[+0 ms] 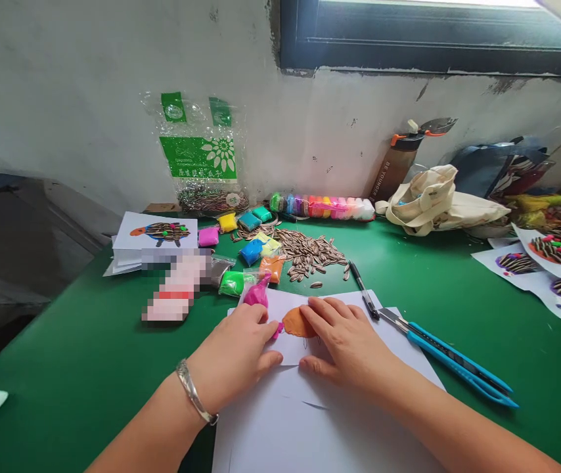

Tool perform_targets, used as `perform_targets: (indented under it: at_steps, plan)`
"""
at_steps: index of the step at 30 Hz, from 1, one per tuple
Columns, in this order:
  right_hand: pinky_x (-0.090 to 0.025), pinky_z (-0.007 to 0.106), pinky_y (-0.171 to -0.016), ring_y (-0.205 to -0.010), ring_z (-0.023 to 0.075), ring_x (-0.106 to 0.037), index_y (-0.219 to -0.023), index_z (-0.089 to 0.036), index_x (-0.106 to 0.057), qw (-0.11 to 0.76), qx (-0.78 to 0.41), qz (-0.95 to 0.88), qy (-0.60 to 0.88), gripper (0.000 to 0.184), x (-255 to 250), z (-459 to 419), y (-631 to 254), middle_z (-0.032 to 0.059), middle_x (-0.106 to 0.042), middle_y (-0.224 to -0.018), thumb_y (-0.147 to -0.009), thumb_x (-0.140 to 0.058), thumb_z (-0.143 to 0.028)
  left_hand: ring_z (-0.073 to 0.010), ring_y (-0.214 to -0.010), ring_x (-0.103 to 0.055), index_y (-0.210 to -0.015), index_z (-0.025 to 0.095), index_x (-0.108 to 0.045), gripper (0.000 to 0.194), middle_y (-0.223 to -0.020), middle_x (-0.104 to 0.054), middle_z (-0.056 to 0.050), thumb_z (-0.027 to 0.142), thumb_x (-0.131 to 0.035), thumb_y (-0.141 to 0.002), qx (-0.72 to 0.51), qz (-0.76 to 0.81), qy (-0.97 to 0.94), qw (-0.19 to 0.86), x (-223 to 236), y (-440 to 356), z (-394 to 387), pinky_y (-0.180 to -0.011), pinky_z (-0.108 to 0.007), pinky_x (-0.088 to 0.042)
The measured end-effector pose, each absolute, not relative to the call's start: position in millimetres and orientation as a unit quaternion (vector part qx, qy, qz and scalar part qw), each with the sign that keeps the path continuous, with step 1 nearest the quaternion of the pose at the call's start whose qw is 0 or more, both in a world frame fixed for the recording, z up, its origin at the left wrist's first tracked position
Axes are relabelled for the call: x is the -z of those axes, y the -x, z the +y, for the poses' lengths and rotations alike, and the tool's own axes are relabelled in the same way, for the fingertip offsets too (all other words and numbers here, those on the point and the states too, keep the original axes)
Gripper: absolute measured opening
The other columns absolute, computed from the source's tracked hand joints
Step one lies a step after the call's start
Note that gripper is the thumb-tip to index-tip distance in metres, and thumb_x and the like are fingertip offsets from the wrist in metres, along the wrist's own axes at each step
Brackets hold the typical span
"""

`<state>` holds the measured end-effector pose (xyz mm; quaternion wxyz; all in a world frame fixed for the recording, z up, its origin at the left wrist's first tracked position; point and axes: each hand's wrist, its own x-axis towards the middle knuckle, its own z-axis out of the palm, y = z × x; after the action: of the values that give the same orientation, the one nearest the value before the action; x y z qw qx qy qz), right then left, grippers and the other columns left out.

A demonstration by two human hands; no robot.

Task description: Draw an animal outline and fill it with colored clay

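A flat orange clay oval [296, 323] lies on white paper [280, 401] with pen outlines drawn beneath it. My right hand [347, 332] rests over the oval's right side, fingers stretched out and thumb apart on the paper. At the oval's left end, the index finger of my left hand [241, 341] presses a small magenta clay piece [277, 330]. That hand's thumb stands apart from the index finger, and its other fingers are partly hidden. Just beyond it sits a larger magenta clay lump [258, 292], its lower part hidden by the hand.
Sunflower seeds [310, 253] lie behind the paper, beside clay packets [251, 251]. A black pen [363, 289] and a blue utility knife [458, 364] lie to the right. A card stack [155, 240] is at left; a bottle [396, 164] and cloth bag [428, 203] stand behind.
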<state>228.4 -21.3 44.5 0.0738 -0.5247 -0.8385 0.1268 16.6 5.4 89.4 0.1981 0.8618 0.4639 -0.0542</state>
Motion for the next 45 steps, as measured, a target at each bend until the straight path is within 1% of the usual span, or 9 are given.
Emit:
perform_targets:
  at_steps: [6,9,12,14,20,28,36,42,45]
  plan:
    - [-0.036,0.050,-0.099,-0.126,0.0316,-0.041,-0.135,-0.023,-0.049,0.081,-0.126,-0.839,0.522,0.062,-41,-20,-231,0.0088,-0.048,-0.142,-0.080,-0.063,-0.047,-0.0247,-0.099,-0.054,-0.102,0.019,-0.066,0.019,-0.101,-0.060,-0.007,0.029,-0.056,-0.089,0.029,0.457,-0.856,0.239,-91,-9,8,-0.088,-0.039,-0.046]
    - [-0.036,0.051,-0.100,-0.128,0.0333,-0.040,-0.138,-0.022,-0.047,0.085,-0.117,-0.839,0.525,0.067,-37,-19,-233,0.0116,-0.045,-0.145,-0.079,-0.064,-0.048,-0.0255,-0.100,-0.054,-0.101,0.019,-0.067,0.018,-0.102,-0.059,-0.008,0.028,-0.056,-0.089,0.043,0.456,-0.858,0.234,-93,-8,8,-0.087,-0.039,-0.047]
    - [-0.033,0.055,-0.102,-0.134,0.0370,-0.034,-0.139,-0.025,-0.046,0.101,-0.090,-0.839,0.527,0.066,-35,-20,-231,0.0139,-0.036,-0.151,-0.080,-0.064,-0.048,-0.0266,-0.100,-0.055,-0.097,0.020,-0.068,0.016,-0.102,-0.058,-0.009,0.028,-0.057,-0.088,0.063,0.458,-0.860,0.216,-94,-10,5,-0.084,-0.039,-0.048]
    - [-0.030,0.057,-0.104,-0.137,0.0380,-0.028,-0.137,-0.028,-0.048,0.113,-0.083,-0.851,0.507,0.061,-35,-21,-227,0.0128,-0.033,-0.153,-0.082,-0.061,-0.051,-0.0271,-0.100,-0.055,-0.096,0.019,-0.069,0.016,-0.101,-0.057,-0.010,0.028,-0.058,-0.088,0.063,0.460,-0.861,0.207,-93,-11,3,-0.085,-0.039,-0.048]
    - [-0.025,0.061,-0.107,-0.139,0.0371,-0.027,-0.139,-0.031,-0.046,0.101,-0.108,-0.875,0.461,0.058,-37,-27,-214,0.0117,-0.036,-0.151,-0.087,-0.053,-0.056,-0.0278,-0.102,-0.054,-0.101,0.020,-0.069,0.019,-0.104,-0.057,-0.010,0.027,-0.059,-0.086,0.054,0.458,-0.863,0.204,-87,-11,4,-0.088,-0.041,-0.048]
    - [-0.021,0.062,-0.108,-0.137,0.0364,-0.030,-0.136,-0.029,-0.048,0.088,-0.086,-0.888,0.442,0.049,-37,-27,-214,0.0076,-0.045,-0.145,-0.092,-0.047,-0.049,-0.0299,-0.104,-0.054,-0.101,0.018,-0.069,0.019,-0.106,-0.058,-0.012,0.024,-0.061,-0.085,0.056,0.458,-0.864,0.199,-86,-13,2,-0.090,-0.043,-0.047]
    - [-0.018,0.060,-0.109,-0.135,0.0351,-0.031,-0.129,-0.024,-0.055,0.101,-0.058,-0.898,0.425,0.039,-36,-26,-214,0.0089,-0.049,-0.141,-0.095,-0.045,-0.041,-0.0308,-0.105,-0.054,-0.098,0.019,-0.069,0.017,-0.106,-0.057,-0.013,0.023,-0.061,-0.084,0.058,0.469,-0.859,0.199,-86,-13,1,-0.086,-0.042,-0.049]
    - [-0.024,0.057,-0.107,-0.133,0.0332,-0.035,-0.131,-0.028,-0.055,0.138,-0.078,-0.883,0.442,0.040,-31,-25,-220,0.0079,-0.047,-0.144,-0.093,-0.048,-0.042,-0.0298,-0.104,-0.054,-0.103,0.020,-0.070,0.021,-0.106,-0.057,-0.012,0.023,-0.062,-0.084,0.053,0.467,-0.859,0.203,-86,-12,1,-0.087,-0.041,-0.049]
    - [-0.023,0.058,-0.107,-0.133,0.0332,-0.035,-0.132,-0.031,-0.054,0.151,-0.077,-0.879,0.446,0.042,-30,-25,-219,0.0075,-0.044,-0.146,-0.093,-0.049,-0.044,-0.0299,-0.105,-0.053,-0.104,0.020,-0.069,0.022,-0.108,-0.057,-0.012,0.024,-0.062,-0.084,0.056,0.465,-0.860,0.204,-86,-12,1,-0.089,-0.042,-0.049]
